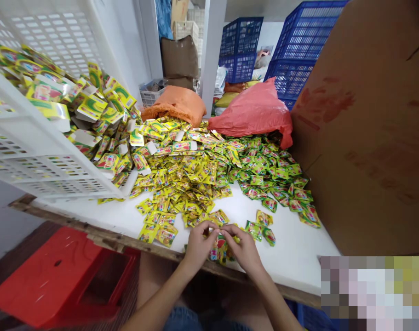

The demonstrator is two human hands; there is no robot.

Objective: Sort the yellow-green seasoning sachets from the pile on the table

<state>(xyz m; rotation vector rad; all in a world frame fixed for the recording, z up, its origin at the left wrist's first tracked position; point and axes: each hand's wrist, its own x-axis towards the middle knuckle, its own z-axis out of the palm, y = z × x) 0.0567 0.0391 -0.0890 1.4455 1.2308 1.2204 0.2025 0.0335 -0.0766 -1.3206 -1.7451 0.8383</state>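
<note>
Head view: brightly printed packaging (pixel 223 248) in yellow, green and red sits at lower centre of the frame, directly beneath the fingers and at the near edge of the white surface (pixel 288 262). Its outline is partly covered. Left hand (pixel 202 240) and right hand (pixel 243 244) meet above it, thumb and forefinger of each pinched together, tips touching; what lies between the tips is too small to identify.

Just left of the hands lie loose yellow packets (pixel 166 235); just right, at lower centre right, a small group of loose packets (pixel 263 218), yellow and green. Beyond, a heap of yellow packets (pixel 180 184) occupies the centre of the frame, adjoining a heap of green packets (pixel 264 170) at centre right. Small printed boxes (pixel 92 108) spill from a white crate (pixel 26 133), tilted on its side at left, and overlap the yellow heap.

Behind the heaps, at upper centre, rest an orange sack (pixel 181 102) and a red sack (pixel 254 110). A large cardboard carton (pixel 354 138) fills the right side. Blue crates (pixel 299 41) stand stacked at upper right. A red stool (pixel 40 276) occupies the lower left.
</note>
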